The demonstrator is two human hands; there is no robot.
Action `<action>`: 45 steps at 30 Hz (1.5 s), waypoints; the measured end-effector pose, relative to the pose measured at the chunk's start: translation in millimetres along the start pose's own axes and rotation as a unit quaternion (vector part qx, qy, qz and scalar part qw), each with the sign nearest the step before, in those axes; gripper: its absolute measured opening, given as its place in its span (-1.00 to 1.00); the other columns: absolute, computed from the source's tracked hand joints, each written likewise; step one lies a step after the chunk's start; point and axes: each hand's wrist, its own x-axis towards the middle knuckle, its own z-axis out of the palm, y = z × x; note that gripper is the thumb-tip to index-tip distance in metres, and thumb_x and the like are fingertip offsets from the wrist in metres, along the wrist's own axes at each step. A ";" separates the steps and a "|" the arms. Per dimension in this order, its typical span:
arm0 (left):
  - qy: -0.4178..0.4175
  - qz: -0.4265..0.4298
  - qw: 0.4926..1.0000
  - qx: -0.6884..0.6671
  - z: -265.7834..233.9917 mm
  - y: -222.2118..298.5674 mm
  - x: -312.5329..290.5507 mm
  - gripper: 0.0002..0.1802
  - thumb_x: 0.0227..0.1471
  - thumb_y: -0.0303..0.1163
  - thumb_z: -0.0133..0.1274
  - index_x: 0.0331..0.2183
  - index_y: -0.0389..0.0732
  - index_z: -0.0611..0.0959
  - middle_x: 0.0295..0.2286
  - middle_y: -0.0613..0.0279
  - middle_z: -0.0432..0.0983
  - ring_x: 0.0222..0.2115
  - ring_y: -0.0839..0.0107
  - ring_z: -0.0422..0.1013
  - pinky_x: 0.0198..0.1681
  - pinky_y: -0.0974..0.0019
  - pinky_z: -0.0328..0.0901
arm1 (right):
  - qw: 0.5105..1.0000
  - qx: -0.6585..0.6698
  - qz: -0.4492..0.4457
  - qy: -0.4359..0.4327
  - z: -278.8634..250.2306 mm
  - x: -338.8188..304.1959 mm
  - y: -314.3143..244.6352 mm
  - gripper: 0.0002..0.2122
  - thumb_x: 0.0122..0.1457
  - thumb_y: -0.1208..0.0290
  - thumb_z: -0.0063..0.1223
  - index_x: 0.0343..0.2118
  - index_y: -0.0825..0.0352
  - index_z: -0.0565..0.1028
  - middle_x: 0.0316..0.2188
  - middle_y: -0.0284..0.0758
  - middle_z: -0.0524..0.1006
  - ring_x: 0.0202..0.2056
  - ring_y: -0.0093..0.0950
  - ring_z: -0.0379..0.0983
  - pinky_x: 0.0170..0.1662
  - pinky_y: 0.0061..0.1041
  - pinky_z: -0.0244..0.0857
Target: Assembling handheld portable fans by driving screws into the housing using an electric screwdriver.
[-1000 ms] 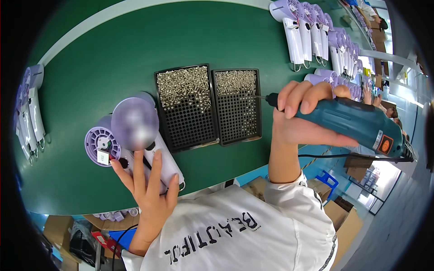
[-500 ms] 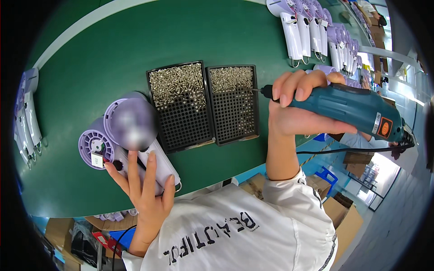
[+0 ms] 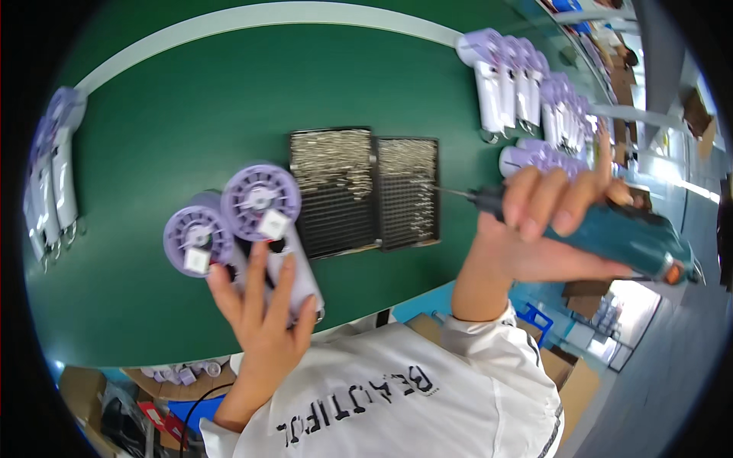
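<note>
Two purple-and-white handheld fans lie side by side on the green table, the right fan and the left fan, each with a small white square piece on its round purple head. My left hand lies over their white handles, fingers spread and fingertips just below the heads. My right hand is wrapped round a teal electric screwdriver, held level with its thin bit pointing left. The bit's tip is at the right rim of the right screw tray; contact cannot be made out.
A second black tray of small screws stands left of the first. More fans stand in rows at the far right and left edge of the table. Cardboard boxes lie below the table's front edge.
My view has shifted, so the trays and fans appear farther right. My right hand has drawn the screwdriver slightly right, and the bit's tip now shows nearer the tray's rim. My left hand stays over the fans.
</note>
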 end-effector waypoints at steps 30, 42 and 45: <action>0.047 -0.010 0.999 -0.015 12.0 -2.3 -0.4 -0.51 0.04 -0.15 0.09 0.05 0.05 0.58 0.21 0.33 0.26 0.34 0.04 -0.22 0.30 -0.22 -0.23 | 0.973 -0.013 -0.008 -0.230 102.8 -1.9 67.1 -0.39 0.22 -0.22 -0.16 0.01 0.31 0.30 -0.53 -0.33 0.36 -0.68 -0.44 0.25 -0.62 -0.38 0.18; 0.057 -0.004 0.998 -0.003 10.7 -0.9 0.0 -0.52 0.07 -0.14 0.05 0.05 0.04 0.58 0.19 0.33 0.29 0.34 0.06 -0.21 0.31 -0.22 -0.24 | 0.970 -0.016 0.037 -0.239 98.6 -14.3 83.6 -0.29 0.14 -0.38 -0.26 0.08 0.20 0.31 -0.50 -0.25 0.38 -0.63 -0.33 0.30 -0.55 -0.30 0.23; 0.061 -0.001 0.998 -0.009 12.1 1.0 1.5 -0.52 0.08 -0.12 0.03 0.05 0.05 0.58 0.18 0.33 0.31 0.34 0.07 -0.19 0.31 -0.21 -0.23 | 0.959 0.030 0.080 -0.269 85.6 1.7 97.0 -0.20 0.03 -0.50 -0.24 0.04 0.20 0.31 -0.51 -0.30 0.38 -0.62 -0.38 0.30 -0.57 -0.35 0.20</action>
